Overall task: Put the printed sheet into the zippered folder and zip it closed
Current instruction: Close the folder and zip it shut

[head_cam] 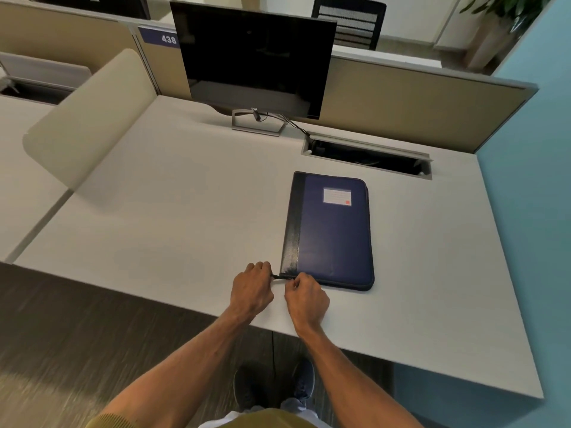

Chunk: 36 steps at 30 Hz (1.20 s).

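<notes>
A dark blue zippered folder (333, 233) with a black spine strip and a white label lies flat and closed on the desk (154, 211), right of centre. My left hand (251, 288) pinches a thin black zipper tail sticking out at the folder's near left corner. Beside it, my right hand (306, 296) is closed on the zipper at that same corner. The two hands nearly touch. No printed sheet shows anywhere; whether it is inside the folder is hidden.
A black monitor (253, 57) on a metal stand sits at the back of the desk. An open cable hatch (367, 157) lies behind the folder. A beige divider (89, 118) borders the left side. The desk's front edge runs just under my wrists.
</notes>
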Each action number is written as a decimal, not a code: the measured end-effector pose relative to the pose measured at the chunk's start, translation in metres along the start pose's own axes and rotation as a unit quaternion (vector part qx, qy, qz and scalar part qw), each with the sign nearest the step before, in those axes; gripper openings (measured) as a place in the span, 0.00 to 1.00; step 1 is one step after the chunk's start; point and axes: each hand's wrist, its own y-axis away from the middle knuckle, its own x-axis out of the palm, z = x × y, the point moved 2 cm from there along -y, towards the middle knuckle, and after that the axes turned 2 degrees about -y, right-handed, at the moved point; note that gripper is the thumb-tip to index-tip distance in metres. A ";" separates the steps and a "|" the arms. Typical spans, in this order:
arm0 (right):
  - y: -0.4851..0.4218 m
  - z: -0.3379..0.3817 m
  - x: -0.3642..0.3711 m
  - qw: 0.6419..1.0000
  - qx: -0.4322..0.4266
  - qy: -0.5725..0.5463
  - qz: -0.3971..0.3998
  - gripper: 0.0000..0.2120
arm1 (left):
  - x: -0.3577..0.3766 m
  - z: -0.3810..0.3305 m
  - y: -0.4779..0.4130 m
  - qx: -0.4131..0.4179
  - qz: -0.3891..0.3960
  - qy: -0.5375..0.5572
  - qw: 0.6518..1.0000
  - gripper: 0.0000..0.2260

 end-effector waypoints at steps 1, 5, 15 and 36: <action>-0.001 -0.004 -0.002 1.000 0.006 -0.001 -0.004 0.09 | 0.000 0.000 0.000 -0.003 0.001 0.002 1.000 0.07; -0.006 -0.033 -0.015 0.999 0.032 -0.004 -0.038 0.08 | 0.001 0.004 -0.001 -0.011 -0.007 0.012 1.000 0.08; -0.009 -0.056 -0.023 0.999 -0.004 0.027 -0.046 0.11 | 0.004 -0.007 -0.007 0.049 -0.030 -0.011 0.998 0.17; -0.009 -0.063 -0.025 0.994 0.079 0.000 -0.081 0.09 | 0.010 -0.022 -0.028 0.147 0.001 -0.064 0.987 0.40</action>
